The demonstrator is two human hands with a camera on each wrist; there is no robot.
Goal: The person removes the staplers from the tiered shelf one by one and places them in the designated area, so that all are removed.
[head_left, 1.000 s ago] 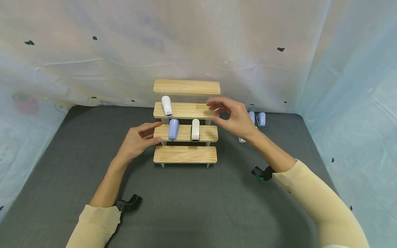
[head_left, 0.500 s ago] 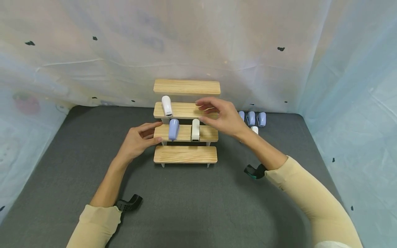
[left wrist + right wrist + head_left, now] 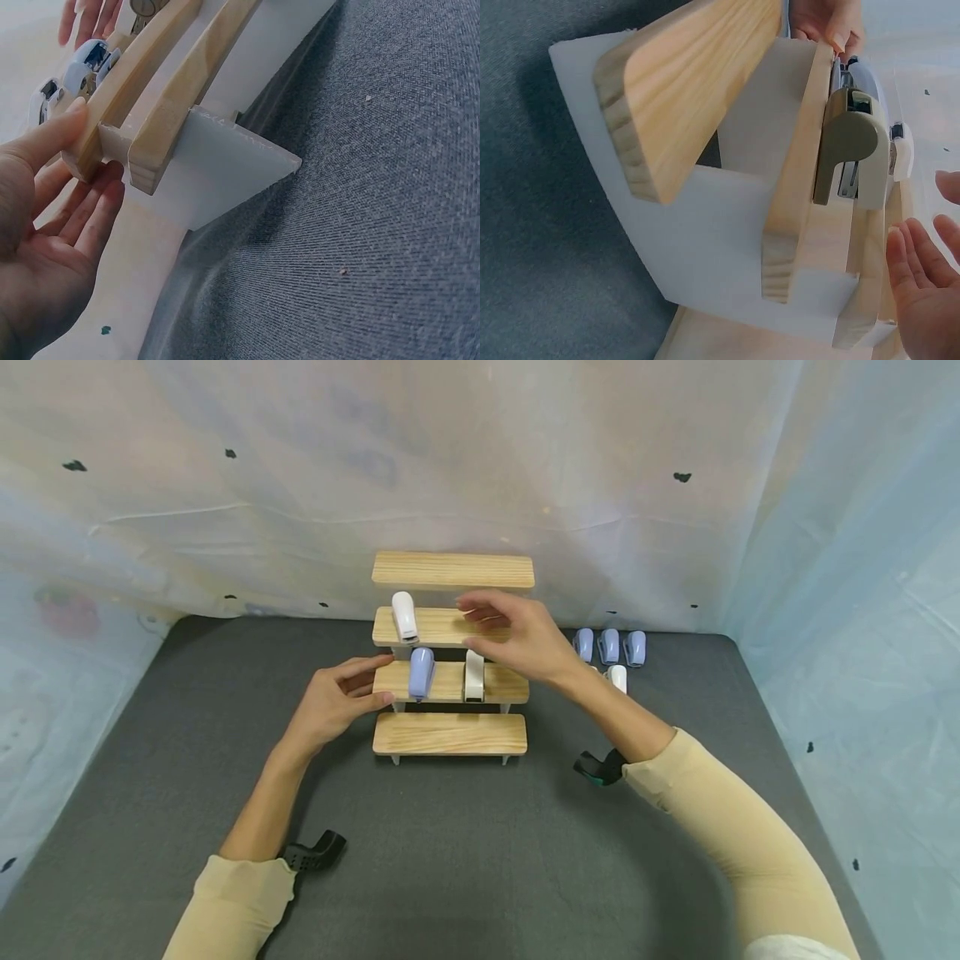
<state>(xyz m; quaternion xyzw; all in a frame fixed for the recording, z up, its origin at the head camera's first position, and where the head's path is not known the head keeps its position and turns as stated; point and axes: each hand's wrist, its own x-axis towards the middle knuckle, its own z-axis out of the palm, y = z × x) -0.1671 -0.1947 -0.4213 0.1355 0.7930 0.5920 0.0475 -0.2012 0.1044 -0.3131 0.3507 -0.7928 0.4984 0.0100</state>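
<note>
Cream long sleeves [image 3: 750,843], black wrist mounts [image 3: 315,853]

1. the right wrist camera looked along the end of a stepped wooden shelf [image 3: 697,97], its pale wood boards seen edge-on and tilted across the frame.
2. white side panels [image 3: 727,247] joined the boards and rested on dark grey cloth [image 3: 532,247].
3. a beige stapler [image 3: 847,142] sat on the second board, and behind it showed part of a pale blue stapler [image 3: 866,79], with a white stapler [image 3: 904,154] partly visible further along.
4. the right hand [image 3: 922,292] showed at the lower right edge with straight fingers, near the shelf and holding nothing.
5. fingers of the left hand [image 3: 829,22] touched the far end of the shelf at the top.
</note>
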